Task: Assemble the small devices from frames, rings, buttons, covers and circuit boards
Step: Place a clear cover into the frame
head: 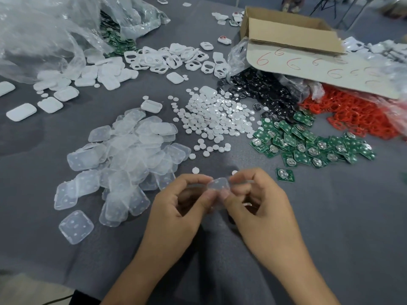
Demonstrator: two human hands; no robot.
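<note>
In the head view, both hands met at the lower centre of the frame, above the grey cloth [343,216]. The left hand [176,208] pinched the left edge of one clear cover [219,184] between thumb and forefinger, with its other fingers curled underneath. The right hand [262,205] pinched the opposite edge in the same way. The cover was off the cloth, between the two sets of fingertips. Whether anything sat inside it could not be told.

The stock lay beyond the hands. A heap of clear covers [127,155] was left of centre and a spread of white buttons [211,113] was at centre. Green circuit boards [308,142] lay right of centre and red rings [356,113] at the far right. White frames [167,58] were at upper centre, and a cardboard box [293,34] at upper right. One loose board [284,175] lay just up and right of the right hand, and a stray button [195,170] sat just above the left.

This looked like the opening step of a unit, with a cover picked out and being squared up or checked. The next move would probably call for one hand to let go and fetch a part. The stray button or the loose board was nearest. The other hand would need to hold the cover level so the part could seat squarely
</note>
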